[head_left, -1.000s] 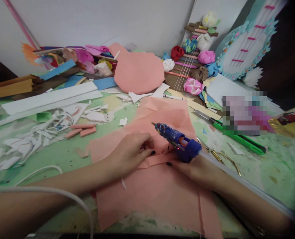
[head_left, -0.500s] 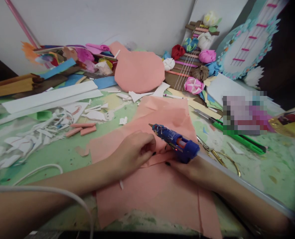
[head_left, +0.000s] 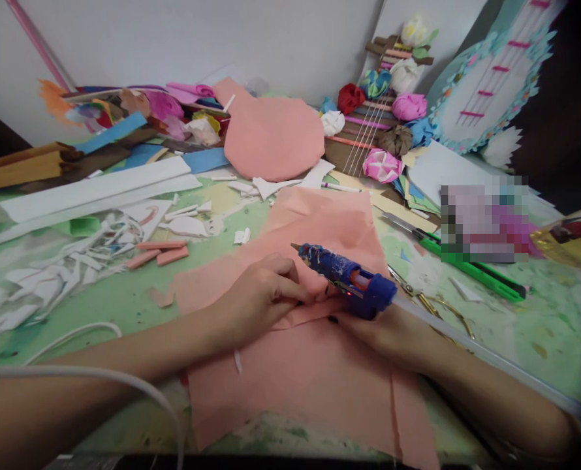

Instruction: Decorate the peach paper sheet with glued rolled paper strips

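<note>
A large salmon-pink sheet of crepe paper (head_left: 290,385) lies before me, with a narrow folded band (head_left: 298,318) across its middle. My left hand (head_left: 258,294) is closed at the band's left part, its fingertips pinching the paper there. At the band's right part, my right hand (head_left: 386,336) holds a blue hot glue gun (head_left: 342,274), with its thumb down near the fold. The gun's nozzle points left and up, above the paper and apart from it. A red light glows on its side, and a long clear glue stick (head_left: 491,359) sticks out behind. The gun hides most of my right fingers.
Beyond the sheet lies a salmon-covered lute-like shape (head_left: 274,140). To the right are a green box cutter (head_left: 476,267) and gold-handled scissors (head_left: 444,310). White paper scraps (head_left: 50,277) and small pink blocks (head_left: 172,254) lie left. A white cable (head_left: 99,373) crosses my left forearm.
My left fingers have moved slightly right and down, from a loose curl to a pinch at the folded band. The glue gun and right hand have barely shifted.
</note>
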Demonstrator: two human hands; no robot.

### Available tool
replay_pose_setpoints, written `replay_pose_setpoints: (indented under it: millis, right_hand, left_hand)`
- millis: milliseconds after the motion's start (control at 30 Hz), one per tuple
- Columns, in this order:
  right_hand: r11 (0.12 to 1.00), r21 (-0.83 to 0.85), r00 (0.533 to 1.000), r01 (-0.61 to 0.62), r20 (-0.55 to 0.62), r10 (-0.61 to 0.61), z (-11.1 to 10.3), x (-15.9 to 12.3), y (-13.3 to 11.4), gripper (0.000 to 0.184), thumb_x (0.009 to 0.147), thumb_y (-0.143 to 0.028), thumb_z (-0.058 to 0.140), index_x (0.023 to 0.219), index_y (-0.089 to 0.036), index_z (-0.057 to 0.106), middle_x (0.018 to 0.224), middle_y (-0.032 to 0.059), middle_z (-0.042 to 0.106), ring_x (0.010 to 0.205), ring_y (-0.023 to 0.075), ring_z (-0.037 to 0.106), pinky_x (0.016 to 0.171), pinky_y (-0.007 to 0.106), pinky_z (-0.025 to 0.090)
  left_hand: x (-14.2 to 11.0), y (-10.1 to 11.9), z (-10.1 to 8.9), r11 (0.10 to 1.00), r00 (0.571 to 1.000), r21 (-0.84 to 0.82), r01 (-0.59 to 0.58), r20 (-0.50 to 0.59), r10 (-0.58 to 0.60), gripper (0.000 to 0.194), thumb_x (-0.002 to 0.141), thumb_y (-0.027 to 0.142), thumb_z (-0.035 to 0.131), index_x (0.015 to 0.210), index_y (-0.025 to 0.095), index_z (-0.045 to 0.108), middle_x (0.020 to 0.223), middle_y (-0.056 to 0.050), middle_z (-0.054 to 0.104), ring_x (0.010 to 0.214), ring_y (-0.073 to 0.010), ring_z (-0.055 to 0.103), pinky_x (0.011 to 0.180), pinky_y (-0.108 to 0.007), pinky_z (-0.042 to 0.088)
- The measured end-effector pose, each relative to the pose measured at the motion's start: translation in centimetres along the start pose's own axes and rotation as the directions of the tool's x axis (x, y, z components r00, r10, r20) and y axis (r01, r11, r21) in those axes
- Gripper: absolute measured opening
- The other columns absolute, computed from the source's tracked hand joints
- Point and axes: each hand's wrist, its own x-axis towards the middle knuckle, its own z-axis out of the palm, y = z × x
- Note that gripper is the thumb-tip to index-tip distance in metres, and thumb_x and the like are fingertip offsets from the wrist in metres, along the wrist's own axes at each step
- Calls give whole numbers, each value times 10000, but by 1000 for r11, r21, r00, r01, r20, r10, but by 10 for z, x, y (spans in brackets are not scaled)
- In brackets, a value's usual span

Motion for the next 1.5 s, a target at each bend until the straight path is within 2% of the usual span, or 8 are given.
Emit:
replay_pose_setpoints:
  millis: [400, 667, 833, 933, 1033, 1200, 1367, 1500]
  right_hand:
    - [995, 79, 998, -55, -22, 57, 2, 0, 1, 262, 763, -128, 593, 995, -250, 581, 992, 15, 694, 931, 210, 673, 858, 392, 546]
    - [997, 31, 997, -64, -33, 65, -1, 2, -5, 270, 731, -102, 589, 962, -243, 596, 962, 25, 692, 898, 208, 673, 830, 368, 552]
    - [994, 68, 996, -84, -22, 86, 1, 0, -2, 260, 743, -112, 582, 971, -236, 593, 979, 34, 693, 922, 217, 673, 837, 388, 552]
    - [991, 113, 997, -73, -16, 75, 1, 0, -1, 239, 760, -132, 574, 977, -230, 586, 996, 49, 698, 944, 223, 673, 862, 402, 546]
    - [989, 122, 996, -85, -21, 89, 1, 0, -1, 261, 755, -122, 578, 991, -232, 592, 1003, 49, 701, 943, 221, 674, 871, 406, 545]
    - [965, 222, 989, -136, -20, 144, 0, -3, -4, 239, 777, -194, 612, 1011, -240, 619, 1031, 50, 709, 975, 231, 668, 902, 412, 533]
    - [871, 440, 920, -217, -205, 333, -20, -8, -9, 239, 714, -355, 722, 913, -237, 663, 888, 40, 727, 831, 221, 687, 770, 328, 564]
    - [785, 545, 892, -294, -138, 430, -50, -14, -17, 282, 646, -431, 769, 839, -236, 702, 827, 63, 724, 753, 235, 684, 692, 319, 563]
  left_hand:
    - [1, 1, -5, 1000, 998, 3, 23, 52, -23, 205, 841, 120, 570, 850, 193, 761, 754, -45, 613, 708, -130, 571, 597, -229, 442]
    - [1, 10, -9, 997, 996, -20, 76, 55, -75, 292, 785, 35, 506, 917, 179, 723, 872, -60, 666, 853, -179, 596, 778, -319, 475]
    - [1, 8, -9, 989, 989, -66, 131, 79, -126, 180, 821, 137, 572, 869, 174, 742, 887, -73, 678, 843, -185, 601, 761, -323, 471]
    - [0, 9, -7, 988, 988, -49, 147, 48, -145, 100, 764, 178, 678, 839, 174, 745, 849, -56, 688, 810, -178, 600, 737, -310, 459]
    - [0, 11, -7, 988, 988, -28, 153, -4, -153, 114, 714, 176, 727, 828, 174, 735, 785, -29, 687, 752, -161, 588, 685, -284, 441]
    - [0, 12, -7, 987, 987, -9, 160, 7, -160, 125, 714, 240, 740, 816, 170, 721, 758, -26, 678, 726, -162, 577, 639, -271, 423]
    - [0, 12, -9, 976, 976, 23, 217, 25, -217, 188, 664, 260, 779, 805, 154, 714, 769, -43, 675, 740, -175, 580, 667, -287, 441]
    - [0, 13, -11, 977, 977, 14, 212, 17, -212, 196, 659, 272, 775, 791, 148, 700, 772, -43, 682, 728, -170, 584, 662, -283, 441]
